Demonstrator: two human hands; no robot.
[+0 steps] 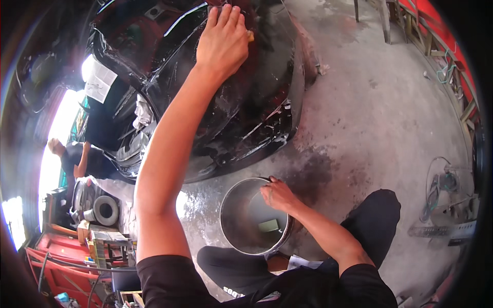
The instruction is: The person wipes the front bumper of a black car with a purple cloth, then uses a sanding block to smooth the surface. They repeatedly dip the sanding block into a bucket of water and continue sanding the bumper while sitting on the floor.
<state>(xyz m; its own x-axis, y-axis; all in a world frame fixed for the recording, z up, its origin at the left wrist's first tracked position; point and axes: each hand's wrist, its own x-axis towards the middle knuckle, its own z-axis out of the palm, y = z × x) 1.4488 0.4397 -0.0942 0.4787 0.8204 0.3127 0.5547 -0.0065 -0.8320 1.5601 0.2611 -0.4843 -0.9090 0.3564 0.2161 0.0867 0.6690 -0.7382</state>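
Note:
Stretched out far ahead, my left hand (223, 43) lies over the wet, dark bumper (262, 77) of a car. Its fingers press down on a small yellowish pad (250, 36), of which only an edge shows beside the hand; the rest is hidden under the palm. My right hand (279, 195) is closed at the far right rim of a round metal bucket (223, 220), with a short dark piece by its fingertips that I cannot make out. Inside the bucket is cloudy water, and a pale green block (268, 226) lies toward the near right side.
The bucket stands on the concrete floor (370, 118) between my knees, with a wet dark patch beyond it. Another person (82, 159) is at the far left. Tyres (106, 210) and a red metal frame (56, 251) stand at left; a metal rail (441, 232) lies at right.

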